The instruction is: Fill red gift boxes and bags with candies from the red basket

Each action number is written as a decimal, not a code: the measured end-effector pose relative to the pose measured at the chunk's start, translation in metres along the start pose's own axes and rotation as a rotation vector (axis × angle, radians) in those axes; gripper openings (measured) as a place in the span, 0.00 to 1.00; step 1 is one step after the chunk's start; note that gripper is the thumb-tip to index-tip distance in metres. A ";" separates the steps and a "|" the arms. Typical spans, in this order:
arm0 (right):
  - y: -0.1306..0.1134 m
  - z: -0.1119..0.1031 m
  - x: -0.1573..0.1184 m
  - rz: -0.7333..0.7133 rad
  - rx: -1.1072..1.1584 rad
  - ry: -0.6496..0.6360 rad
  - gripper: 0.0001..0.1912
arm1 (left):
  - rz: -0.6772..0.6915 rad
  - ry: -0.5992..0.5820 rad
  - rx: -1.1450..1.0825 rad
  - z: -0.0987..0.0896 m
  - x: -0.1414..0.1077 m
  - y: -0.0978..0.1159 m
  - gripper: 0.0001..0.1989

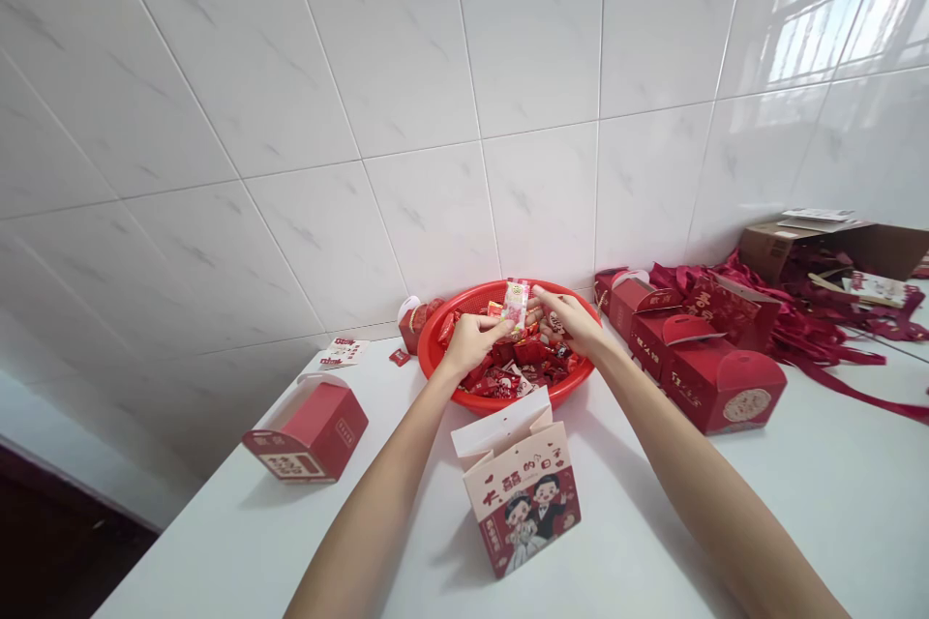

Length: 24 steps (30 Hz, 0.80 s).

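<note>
A small pink-and-white candy packet [516, 302] is pinched upright in my left hand [475, 340], above the red plastic basket [558, 394]. My right hand [572, 319] is on the other side of it, fingers curled, with a fingertip close to the packet's edge. A red and white wrapper shows by those fingers, but I cannot tell whether it is gripped. Red wrapped candies [500, 379] fill the basket beneath both hands. In front of it, between my forearms, a gift box [519, 503] with a cartoon couple stands with its top flaps up.
A closed red box [309, 427] sits at the left, near printed cards [344, 353]. More red boxes [726, 382] line up at the right, beside heaped dark-red ribbon [791, 309] and an open cardboard carton [769, 251]. The white table [239, 542] meets a tiled wall [428, 222].
</note>
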State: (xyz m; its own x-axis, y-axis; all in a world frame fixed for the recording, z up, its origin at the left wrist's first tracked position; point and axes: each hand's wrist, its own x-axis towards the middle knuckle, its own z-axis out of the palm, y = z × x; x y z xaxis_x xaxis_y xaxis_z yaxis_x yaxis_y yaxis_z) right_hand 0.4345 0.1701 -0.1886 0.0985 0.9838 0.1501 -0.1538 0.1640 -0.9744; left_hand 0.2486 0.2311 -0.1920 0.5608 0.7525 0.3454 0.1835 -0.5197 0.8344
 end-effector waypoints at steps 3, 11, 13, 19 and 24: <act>-0.003 -0.003 0.003 0.093 0.169 -0.017 0.25 | 0.016 0.026 -0.003 0.000 0.001 -0.001 0.21; -0.002 -0.007 0.007 0.172 0.302 -0.061 0.21 | 0.061 0.098 -0.004 0.001 0.004 -0.004 0.15; 0.001 -0.007 0.008 0.183 0.249 -0.056 0.22 | 0.054 0.154 -0.011 0.000 0.004 -0.006 0.14; 0.001 -0.005 0.003 0.087 0.131 -0.097 0.17 | 0.003 0.263 0.022 -0.002 0.005 -0.006 0.09; -0.003 -0.002 -0.004 0.034 0.117 -0.238 0.22 | 0.022 -0.007 -0.157 0.004 0.004 0.000 0.14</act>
State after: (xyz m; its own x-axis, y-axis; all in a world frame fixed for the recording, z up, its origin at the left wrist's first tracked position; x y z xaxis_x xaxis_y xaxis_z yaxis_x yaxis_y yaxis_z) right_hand 0.4363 0.1654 -0.1867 -0.1410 0.9760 0.1661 -0.2672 0.1241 -0.9556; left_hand 0.2544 0.2327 -0.1921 0.5687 0.7384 0.3623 0.0427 -0.4664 0.8835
